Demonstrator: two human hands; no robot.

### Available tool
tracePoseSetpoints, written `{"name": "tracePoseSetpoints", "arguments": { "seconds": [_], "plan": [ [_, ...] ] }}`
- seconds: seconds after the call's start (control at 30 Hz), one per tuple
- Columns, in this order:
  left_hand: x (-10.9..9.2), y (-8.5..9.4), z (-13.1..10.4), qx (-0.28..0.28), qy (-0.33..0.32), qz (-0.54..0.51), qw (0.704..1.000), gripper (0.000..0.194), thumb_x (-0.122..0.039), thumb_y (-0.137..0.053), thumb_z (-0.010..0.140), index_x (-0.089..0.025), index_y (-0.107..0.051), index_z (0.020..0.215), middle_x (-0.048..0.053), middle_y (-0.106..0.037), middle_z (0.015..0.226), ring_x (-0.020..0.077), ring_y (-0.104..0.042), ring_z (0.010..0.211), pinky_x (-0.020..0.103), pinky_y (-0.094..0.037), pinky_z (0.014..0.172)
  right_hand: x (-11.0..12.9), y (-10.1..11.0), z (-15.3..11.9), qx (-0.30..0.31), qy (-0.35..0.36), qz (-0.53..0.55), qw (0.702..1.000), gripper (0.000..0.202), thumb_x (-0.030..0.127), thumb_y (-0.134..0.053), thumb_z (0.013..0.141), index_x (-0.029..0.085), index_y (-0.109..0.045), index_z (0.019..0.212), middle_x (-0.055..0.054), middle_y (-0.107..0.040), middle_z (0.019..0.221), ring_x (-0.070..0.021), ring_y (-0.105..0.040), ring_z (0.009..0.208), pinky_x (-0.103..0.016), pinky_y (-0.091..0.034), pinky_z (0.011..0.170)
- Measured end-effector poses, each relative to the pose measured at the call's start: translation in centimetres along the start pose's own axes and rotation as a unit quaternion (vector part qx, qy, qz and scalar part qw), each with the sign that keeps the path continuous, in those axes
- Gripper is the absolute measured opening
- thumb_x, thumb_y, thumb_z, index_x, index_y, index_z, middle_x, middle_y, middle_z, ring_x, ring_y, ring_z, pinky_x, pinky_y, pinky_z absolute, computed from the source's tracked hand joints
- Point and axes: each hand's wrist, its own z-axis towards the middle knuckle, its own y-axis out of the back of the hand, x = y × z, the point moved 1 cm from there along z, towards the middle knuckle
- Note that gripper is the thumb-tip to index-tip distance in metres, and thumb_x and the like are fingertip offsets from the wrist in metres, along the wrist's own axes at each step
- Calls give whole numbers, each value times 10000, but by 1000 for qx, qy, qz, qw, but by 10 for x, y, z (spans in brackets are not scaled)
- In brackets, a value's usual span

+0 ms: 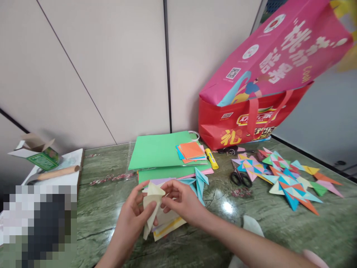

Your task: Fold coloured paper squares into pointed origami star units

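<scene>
A cream sheet of folded origami paper (150,208) is held up over the table, its top bent into a pointed flap. My left hand (130,217) grips it from the left, thumb in front and fingers behind. From the right, my right hand (182,201) pinches the paper's upper right edge between thumb and fingers. Below both hands lie loose sheets with a yellow edge (170,227), partly hidden. Light-blue folded paper pieces (200,183) rest just beyond my right hand.
Green paper sheets (156,150) lie behind, with small orange squares (192,150) on top and a yellow glue stick (211,159) beside them. Black scissors (241,179) and colourful paper stars (291,186) are on the right. Gift bags (237,124) stand behind; a knife (55,173) lies left.
</scene>
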Motion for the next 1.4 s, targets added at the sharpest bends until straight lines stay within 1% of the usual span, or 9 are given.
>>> {"name": "tracePoseSetpoints", "arguments": {
  "seconds": [0.13, 0.23, 0.33, 0.47, 0.57, 0.77, 1.1, 1.23, 1.4],
  "plan": [
    [2, 1, -1, 10, 37, 37, 999, 473, -383, -693, 636, -144, -573, 1026, -42, -593, 419, 142, -557, 400, 217, -433, 406, 1, 3, -3, -10, 101, -147, 984, 257, 156, -556, 737, 193, -551, 991, -9, -621, 782, -123, -606, 672, -235, -526, 578],
    [3, 2, -1, 19, 35, 34, 999, 415, -375, -711, 616, -160, -620, 960, -27, -629, 472, 141, -568, 423, 222, -444, 425, 2, 6, -6, -19, 200, -266, 943, 305, 105, -511, 760, 207, -572, 1040, -35, -644, 857, -130, -599, 712, -245, -504, 634],
    [3, 4, -1, 37, 18, 28, 999, 443, -420, -708, 618, -165, -634, 973, -9, -653, 520, 152, -585, 462, 241, -469, 460, 3, 8, -7, -31, 254, -315, 914, 246, 83, -488, 764, 198, -610, 945, -38, -647, 806, -137, -585, 698, -257, -480, 655],
    [2, 8, 0, 3, -9, 24, 1000, 484, -538, -660, 617, -174, -670, 936, 15, -680, 591, 166, -607, 513, 239, -478, 469, 4, 11, -6, -60, 272, -291, 915, 256, 19, -461, 684, 195, -602, 805, -28, -633, 773, -141, -585, 708, -230, -459, 605],
    [2, 7, 0, -25, -5, 31, 999, 391, -477, -694, 611, -189, -682, 876, 11, -693, 631, 163, -614, 537, 218, -470, 457, 5, 12, -6, -56, 295, -270, 915, 292, 3, -440, 643, 200, -594, 794, -33, -635, 813, -150, -596, 790, -226, -463, 617],
    [4, 5, -3, -23, 17, 31, 999, 338, -386, -699, 637, -213, -650, 923, -25, -652, 527, 132, -583, 467, 194, -445, 428, 4, 13, -7, -68, 326, -262, 906, 209, 39, -483, 681, 196, -590, 768, -51, -639, 816, -160, -608, 807, -264, -485, 695],
    [4, -6, -12, -70, -40, 65, 995, 271, -332, -687, 622, -203, -675, 860, -73, -491, 380, 91, -428, 340, 184, -334, 349, 2, 14, -11, -68, 389, -287, 873, 226, 58, -532, 717, 209, -567, 880, -63, -637, 878, -162, -611, 842, -267, -499, 727],
    [7, -1, -10, -75, -99, 117, 985, 228, -306, -677, 637, -200, -707, 836, -70, -456, 405, 78, -388, 347, 181, -325, 350, 3, 12, -13, -81, 402, -289, 865, 227, 50, -501, 723, 209, -572, 868, -63, -639, 856, -159, -616, 818, -267, -507, 702],
    [2, 4, -10, -93, -199, 205, 954, 163, -265, -685, 624, -240, -751, 771, 8, -644, 600, 142, -541, 482, 222, -457, 446, 13, 7, -17, -94, 395, -272, 873, 237, 50, -500, 731, 211, -582, 884, -57, -640, 842, -162, -614, 829, -275, -511, 713]
  ]
}}
